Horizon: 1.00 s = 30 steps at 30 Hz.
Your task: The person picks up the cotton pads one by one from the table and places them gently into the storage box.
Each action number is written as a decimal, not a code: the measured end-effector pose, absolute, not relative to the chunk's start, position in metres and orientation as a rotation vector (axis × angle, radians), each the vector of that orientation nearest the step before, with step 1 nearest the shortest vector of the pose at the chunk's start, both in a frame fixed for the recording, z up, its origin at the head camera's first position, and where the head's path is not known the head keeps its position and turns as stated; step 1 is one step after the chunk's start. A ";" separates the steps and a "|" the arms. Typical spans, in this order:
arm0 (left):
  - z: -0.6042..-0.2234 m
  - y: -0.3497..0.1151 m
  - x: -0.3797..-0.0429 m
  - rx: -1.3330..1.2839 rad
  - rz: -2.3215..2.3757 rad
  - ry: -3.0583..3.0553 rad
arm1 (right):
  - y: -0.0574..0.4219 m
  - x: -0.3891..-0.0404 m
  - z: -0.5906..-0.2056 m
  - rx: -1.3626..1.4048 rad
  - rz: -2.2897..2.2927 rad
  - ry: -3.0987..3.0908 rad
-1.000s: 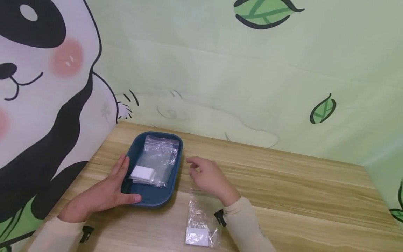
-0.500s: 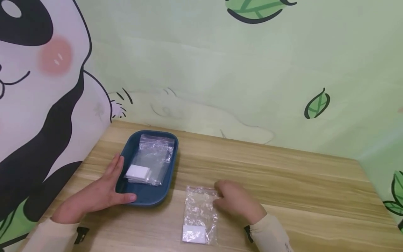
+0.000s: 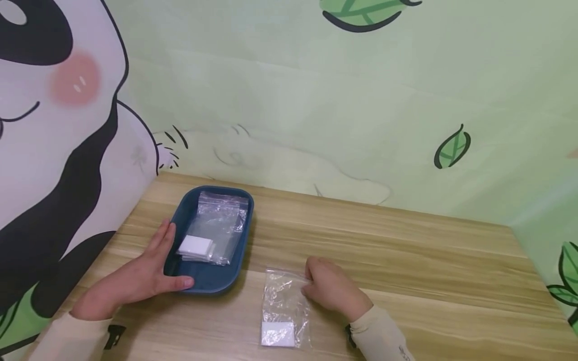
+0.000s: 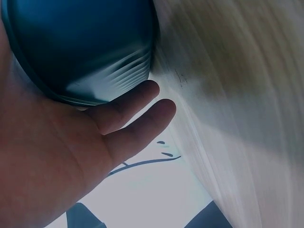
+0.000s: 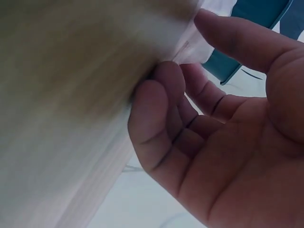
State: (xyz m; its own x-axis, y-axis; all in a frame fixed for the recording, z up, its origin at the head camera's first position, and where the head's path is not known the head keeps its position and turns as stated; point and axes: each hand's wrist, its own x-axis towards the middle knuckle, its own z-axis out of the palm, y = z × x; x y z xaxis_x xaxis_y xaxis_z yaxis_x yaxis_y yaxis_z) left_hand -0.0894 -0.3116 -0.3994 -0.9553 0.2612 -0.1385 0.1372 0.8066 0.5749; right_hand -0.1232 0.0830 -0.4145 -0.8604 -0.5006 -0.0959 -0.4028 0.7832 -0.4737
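Observation:
My left hand (image 3: 140, 276) is against the dark blue plastic tray (image 3: 212, 290), its straight fingers along the left wall and its thumb over the near rim. In the left wrist view two fingers (image 4: 137, 128) extend beneath the tray (image 4: 80, 42). Inside the tray lie stacked clear zip bags (image 3: 221, 220) with white cards (image 3: 195, 244) in them. A single clear zip bag (image 3: 284, 296) with a white card (image 3: 277, 334) lies flat on the table. My right hand (image 3: 336, 291) is at its upper right corner; the right wrist view shows bent fingers and the thumb (image 5: 232, 40) apart from them.
The wood-grain table (image 3: 429, 286) reaches to a pale green wall cloth (image 3: 289, 100) at the back. A panda print (image 3: 49, 130) covers the left side. The tray stands near the table's left edge.
My right hand has moved back from beside the tray to the single bag's upper right corner. My left hand stays at the tray. The head view has shifted slightly.

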 end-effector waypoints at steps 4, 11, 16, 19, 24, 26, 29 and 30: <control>-0.399 -0.311 -0.090 0.301 0.861 2.773 | 0.083 -0.123 -0.415 -0.734 -0.677 2.746; -0.399 -0.310 -0.091 0.281 0.859 2.767 | 0.087 -0.130 -0.417 -0.795 -0.825 2.702; -0.399 -0.310 -0.091 0.280 0.851 2.775 | 0.095 -0.140 -0.419 -0.679 -1.142 2.536; -0.399 -0.310 -0.091 0.278 0.847 2.774 | 0.099 -0.145 -0.419 -0.562 -1.351 2.356; -0.399 -0.310 -0.091 0.277 0.848 2.770 | 0.102 -0.151 -0.419 -0.425 -1.562 2.103; -0.399 -0.310 -0.091 0.276 0.846 2.769 | 0.102 -0.151 -0.419 -0.382 -1.621 2.009; -0.398 -0.310 -0.091 0.274 0.846 2.765 | 0.100 -0.149 -0.418 -0.355 -1.665 1.918; -0.398 -0.310 -0.091 0.273 0.845 2.764 | 0.099 -0.148 -0.417 -0.363 -1.663 1.905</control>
State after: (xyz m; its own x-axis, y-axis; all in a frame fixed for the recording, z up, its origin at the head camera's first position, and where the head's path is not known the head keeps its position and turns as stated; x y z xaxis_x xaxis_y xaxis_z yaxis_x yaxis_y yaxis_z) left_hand -0.0910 -0.3096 -0.3983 -0.9541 0.2456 -0.1713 0.1078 0.8155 0.5686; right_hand -0.1481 0.0988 -0.4174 -0.7955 -0.5550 -0.2433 0.1663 0.1862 -0.9683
